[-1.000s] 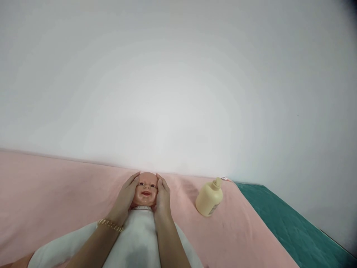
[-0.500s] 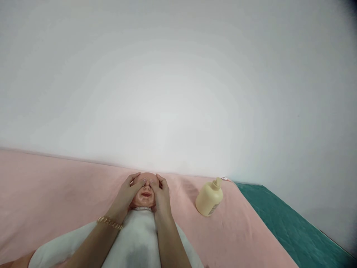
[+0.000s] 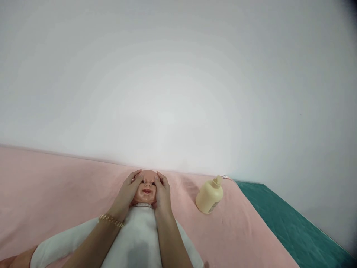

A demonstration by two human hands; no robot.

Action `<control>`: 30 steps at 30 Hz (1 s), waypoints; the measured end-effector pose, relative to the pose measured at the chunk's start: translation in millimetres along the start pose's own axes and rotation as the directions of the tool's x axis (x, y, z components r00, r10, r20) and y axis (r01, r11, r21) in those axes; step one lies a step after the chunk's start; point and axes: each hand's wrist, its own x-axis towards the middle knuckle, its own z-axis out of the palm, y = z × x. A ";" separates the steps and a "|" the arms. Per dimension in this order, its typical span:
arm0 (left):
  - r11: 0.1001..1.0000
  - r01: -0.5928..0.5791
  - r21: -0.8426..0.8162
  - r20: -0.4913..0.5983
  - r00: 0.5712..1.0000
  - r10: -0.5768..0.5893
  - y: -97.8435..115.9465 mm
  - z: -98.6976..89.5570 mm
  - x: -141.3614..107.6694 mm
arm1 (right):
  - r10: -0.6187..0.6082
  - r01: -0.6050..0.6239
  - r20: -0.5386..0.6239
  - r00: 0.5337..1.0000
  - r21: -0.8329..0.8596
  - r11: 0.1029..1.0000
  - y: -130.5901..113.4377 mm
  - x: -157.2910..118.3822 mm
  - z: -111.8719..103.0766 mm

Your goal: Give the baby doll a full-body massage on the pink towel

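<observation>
A baby doll [image 3: 142, 230] in a white suit lies on its back on a pink cloth. Its head [image 3: 146, 191] rests between my two hands. My left hand [image 3: 128, 190], with a gold bracelet at the wrist, cups the left side of the head, thumb beside the doll's eye. On the other side my right hand [image 3: 162, 190] cups the head in the same way, its thumb near the other eye. The doll's eyes and mouth show between the thumbs. Part of each palm is hidden.
A pale yellow pump bottle [image 3: 209, 196] stands on the pink cloth [image 3: 237, 227] to the right of the doll. Beyond the cloth's right edge lies a green surface [image 3: 295, 223]. A pale wall [image 3: 178, 93] rises behind.
Both thumbs have moved outward from the middle of the doll's face to its sides, uncovering the eyes. The hands still cup the head.
</observation>
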 end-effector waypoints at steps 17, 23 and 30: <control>0.995 -0.019 -0.101 -0.013 1.000 0.018 -9.8 -1.7 4.4 | 0.064 -0.061 -0.014 0.998 0.125 0.990 3.0 6.7 -2.0; 0.998 -0.023 -0.059 -0.001 1.000 0.023 1.3 2.0 -5.6 | 0.003 -0.004 0.046 0.999 0.035 0.999 0.2 1.9 -1.0; 0.998 0.060 -0.003 -0.036 0.998 -0.060 6.0 0.3 -3.6 | -0.038 0.040 0.028 0.999 -0.084 0.996 -8.2 -5.1 1.1</control>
